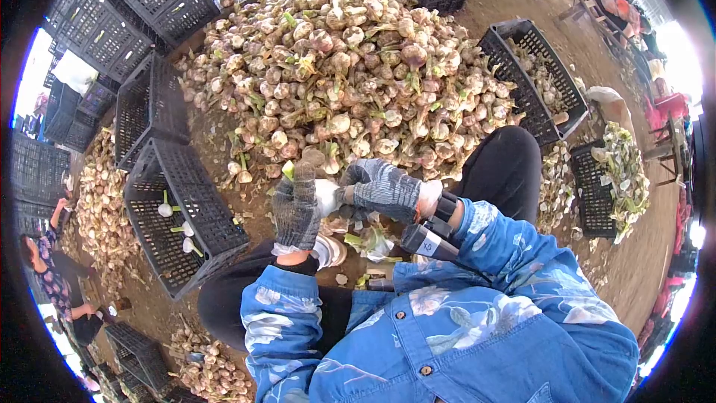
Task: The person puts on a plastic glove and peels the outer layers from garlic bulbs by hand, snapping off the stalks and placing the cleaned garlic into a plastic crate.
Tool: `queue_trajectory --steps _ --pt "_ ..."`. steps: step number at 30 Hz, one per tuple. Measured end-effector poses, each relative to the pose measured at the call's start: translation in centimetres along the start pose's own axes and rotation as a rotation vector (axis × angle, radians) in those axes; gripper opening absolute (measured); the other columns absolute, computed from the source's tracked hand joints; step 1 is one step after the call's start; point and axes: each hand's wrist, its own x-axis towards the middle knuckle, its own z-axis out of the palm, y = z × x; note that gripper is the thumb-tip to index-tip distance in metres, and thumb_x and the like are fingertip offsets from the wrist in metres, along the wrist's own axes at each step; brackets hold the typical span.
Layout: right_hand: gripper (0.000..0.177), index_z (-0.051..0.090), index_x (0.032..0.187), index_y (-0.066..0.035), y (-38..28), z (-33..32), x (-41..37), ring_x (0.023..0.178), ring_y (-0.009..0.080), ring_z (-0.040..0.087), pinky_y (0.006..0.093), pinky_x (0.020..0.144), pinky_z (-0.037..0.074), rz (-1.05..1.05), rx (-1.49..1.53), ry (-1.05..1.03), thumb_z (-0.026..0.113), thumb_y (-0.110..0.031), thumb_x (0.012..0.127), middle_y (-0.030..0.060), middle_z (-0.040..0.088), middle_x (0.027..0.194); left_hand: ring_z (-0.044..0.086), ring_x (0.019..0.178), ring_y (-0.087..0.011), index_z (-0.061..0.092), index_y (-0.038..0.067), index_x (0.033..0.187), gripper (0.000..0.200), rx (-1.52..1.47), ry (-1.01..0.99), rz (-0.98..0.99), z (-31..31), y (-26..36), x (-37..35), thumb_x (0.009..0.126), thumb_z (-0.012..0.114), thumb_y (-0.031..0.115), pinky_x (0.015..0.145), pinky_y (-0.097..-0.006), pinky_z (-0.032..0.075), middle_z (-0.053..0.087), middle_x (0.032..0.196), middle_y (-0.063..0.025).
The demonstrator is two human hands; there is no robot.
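A white garlic bulb (326, 197) sits between my two gloved hands, with a green stem end (289, 170) poking up beside my left fingers. My left hand (298, 205), in a grey knit glove, is closed around the bulb from the left. From the right, my right hand (384, 190) has its fingers curled and pressed against the same bulb; its fingertips are partly hidden. Below the hands lie loose garlic skins and leaves (373, 242). Just beyond them rises a big heap of unpeeled garlic (335, 67).
Left of me a black crate (186, 201) holds a few clean white bulbs; another crate (153, 108) stands behind it. At right are a crate of trimmings (533, 82) and one with leaf scraps (597, 190). A person (56, 276) sits far left by more garlic.
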Motion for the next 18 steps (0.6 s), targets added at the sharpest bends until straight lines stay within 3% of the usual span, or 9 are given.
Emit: queue_trajectory --steps 2,4,6,8,10,11,14,16,18 --pt "0.021 0.054 0.087 0.001 0.9 -0.2 0.3 0.065 0.0118 0.058 0.0246 0.055 0.048 -0.006 0.086 0.211 0.062 -0.018 0.079 0.0056 0.06 0.077 0.058 0.067 -0.0137 0.06 0.003 0.102 0.054 -0.061 0.0 0.05 -0.1 -1.8 0.6 0.088 0.042 0.052 0.058 -0.0269 0.046 0.063 0.079 -0.0073" --pt "0.019 0.052 0.083 0.0 1.2 -0.4 0.7 0.062 0.0101 0.055 0.0238 0.055 0.046 -0.019 0.091 0.216 0.063 -0.015 0.078 0.004 0.058 0.073 0.058 0.066 -0.015 0.058 0.001 0.105 0.054 -0.267 -0.144 -0.183 -0.8 -1.7 1.4 0.087 0.045 0.05 0.059 -0.0276 0.046 0.063 0.077 -0.0063" --pt "0.018 0.052 0.083 0.0 1.5 0.1 0.3 0.062 0.0087 0.052 0.0239 0.055 0.044 -0.234 -0.07 0.354 0.062 -0.014 0.079 0.0025 0.056 0.071 0.058 0.067 -0.0148 0.056 0.0 0.106 0.052 -0.332 -0.078 -0.108 -0.3 -2.5 1.0 0.087 0.047 0.047 0.061 -0.0262 0.046 0.062 0.079 -0.006" --pt "0.018 0.052 0.082 0.0 1.0 0.5 0.4 0.063 0.0082 0.051 0.0244 0.054 0.043 -0.23 -0.171 0.438 0.063 -0.014 0.079 0.0027 0.056 0.071 0.057 0.071 -0.0133 0.057 0.001 0.107 0.044 -0.196 0.05 -0.124 0.0 -4.1 1.5 0.085 0.056 0.039 0.062 -0.0252 0.047 0.061 0.086 -0.0077" --pt "0.019 0.052 0.082 0.0 0.0 0.7 -0.1 0.065 0.0081 0.051 0.0248 0.056 0.044 -0.229 0.095 0.439 0.063 -0.016 0.08 0.0031 0.056 0.07 0.056 0.073 -0.0125 0.056 0.004 0.106 0.035 -0.177 0.036 -0.15 0.2 -0.7 1.0 0.086 0.056 0.033 0.062 -0.0243 0.048 0.06 0.089 -0.0062" --pt "0.018 0.051 0.084 0.0 1.5 0.7 0.8 0.065 0.0101 0.054 0.0246 0.056 0.046 -0.355 0.164 0.543 0.061 -0.015 0.081 0.0055 0.057 0.071 0.056 0.073 -0.0123 0.056 0.005 0.106 0.033 -0.354 0.081 -0.191 0.2 -0.9 1.1 0.086 0.057 0.032 0.061 -0.0242 0.048 0.059 0.088 -0.0051" --pt "0.018 0.049 0.093 0.0 3.0 -1.1 1.7 0.069 0.0171 0.059 0.0294 0.06 0.05 -0.199 0.637 0.574 0.057 -0.013 0.084 0.0112 0.059 0.084 0.058 0.076 -0.0145 0.055 0.008 0.103 0.029 -0.643 0.167 -0.209 -0.2 -0.4 1.1 0.084 0.059 0.03 0.06 -0.0265 0.05 0.057 0.087 -0.0043" --pt "0.022 0.05 0.099 0.002 3.3 -1.5 1.0 0.074 0.0191 0.06 0.0313 0.066 0.05 -0.178 0.571 0.54 0.056 -0.013 0.084 0.0121 0.059 0.09 0.06 0.078 -0.0174 0.055 0.009 0.098 0.025 -0.849 0.277 -0.354 -0.7 -0.3 1.3 0.085 0.057 0.03 0.063 -0.0295 0.054 0.057 0.088 -0.006" --pt "0.029 0.053 0.105 0.001 3.7 -2.4 0.9 0.08 0.0203 0.06 0.0322 0.071 0.049 -0.234 0.0 0.13 0.055 -0.02 0.085 0.0121 0.061 0.093 0.061 0.078 -0.0206 0.055 0.009 0.095 0.023 -0.916 0.284 -0.364 -1.1 -0.5 1.5 0.086 0.052 0.031 0.066 -0.0318 0.055 0.06 0.086 -0.0077"
